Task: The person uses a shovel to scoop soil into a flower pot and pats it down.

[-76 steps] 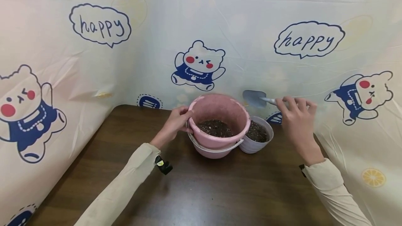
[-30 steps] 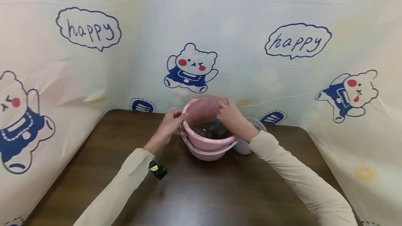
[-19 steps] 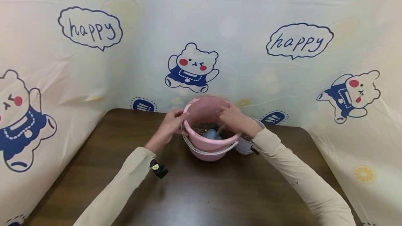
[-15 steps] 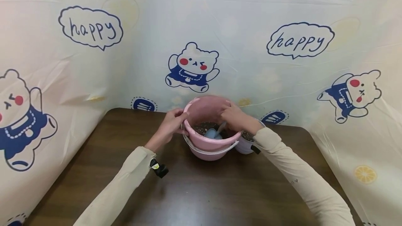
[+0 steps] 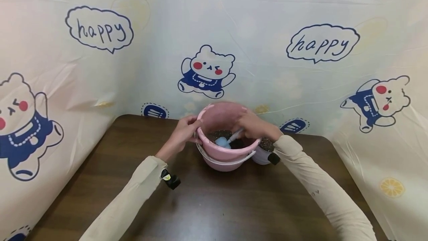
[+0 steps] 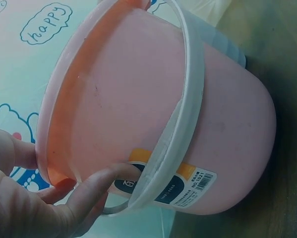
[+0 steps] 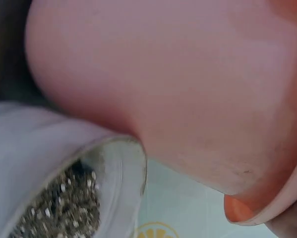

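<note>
Bucket (image 5: pixel 224 156), pink, stands upright on the brown table (image 5: pixel 207 203) w/ dark soil (image 5: pixel 214 135) inside. Trowel (image 5: pixel 222 143) is down in there too, blade by the soil; can't tell how much dirt is on it. Its long axis runs on a slant: blade end low, pointing left & a bit toward the person, grip end up & to the right, going into the R hand (image 5: pixel 255 125). R fingers are curled round the trowel's grip, inside the bucket's mouth, tho the tips are hard to see. L hand (image 5: pixel 180 133) holds the bucket's left rim, pinching it.

L wrist cam shows stuff the head cam can't: a paper label (image 6: pixel 198 186) w/ a bar code & "NO.1021", & one L finger bent in under the white handle (image 6: pixel 193 99) to the label. No trowel in that view, just the bucket's outer side.

R wrist cam looks past the trowel, at the bucket's other side & right into the white pot (image 7: pixel 34 144), w/ speckled soil (image 7: pixel 64 203) in it. Head cam has that pot just right of the bucket, partly hidden by the R arm. Bear-print cloth (image 5: pixel 260 29) hangs behind.
</note>
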A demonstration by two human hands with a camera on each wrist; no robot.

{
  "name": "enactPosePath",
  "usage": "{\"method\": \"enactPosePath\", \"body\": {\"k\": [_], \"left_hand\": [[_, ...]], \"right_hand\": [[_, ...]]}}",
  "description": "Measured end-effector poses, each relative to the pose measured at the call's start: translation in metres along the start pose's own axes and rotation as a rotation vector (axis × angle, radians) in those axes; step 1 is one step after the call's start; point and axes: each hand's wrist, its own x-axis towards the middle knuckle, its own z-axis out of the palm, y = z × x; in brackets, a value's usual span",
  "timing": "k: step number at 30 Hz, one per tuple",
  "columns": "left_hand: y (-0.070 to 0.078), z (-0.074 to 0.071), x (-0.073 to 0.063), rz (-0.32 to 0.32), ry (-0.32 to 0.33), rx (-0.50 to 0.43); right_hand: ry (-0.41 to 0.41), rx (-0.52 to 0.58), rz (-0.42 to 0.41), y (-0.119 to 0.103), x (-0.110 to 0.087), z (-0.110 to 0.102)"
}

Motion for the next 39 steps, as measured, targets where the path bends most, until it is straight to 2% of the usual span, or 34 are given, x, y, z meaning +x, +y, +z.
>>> {"method": "enactPosePath", "body": {"k": [5,10,19,28,35,39], "left_hand": [[0.000,0.001,-0.001,0.006,-0.005,-0.006],[0.000,0.001,-0.002,0.006,-0.006,-0.011],[-0.002,0.001,-0.003,0.018,0.009,-0.006],[-0.002,0.001,-0.003,0.040,0.016,-0.022],[-0.002,0.001,-0.002,0.048,0.017,-0.026],[-0.002,0.001,-0.003,0.053,0.016,-0.032]], "right_hand": [[0.034,0.117,0.005,0.002,-0.002,-0.002],[0.046,0.129,0.002,0.000,-0.002,-0.004],[0.083,0.183,0.085,-0.004,-0.008,-0.009],[0.138,0.264,0.090,-0.003,-0.017,-0.016],[0.180,0.259,0.157,-0.008,-0.024,-0.014],[0.214,0.202,0.202,-0.012,-0.029,-0.010]]}}
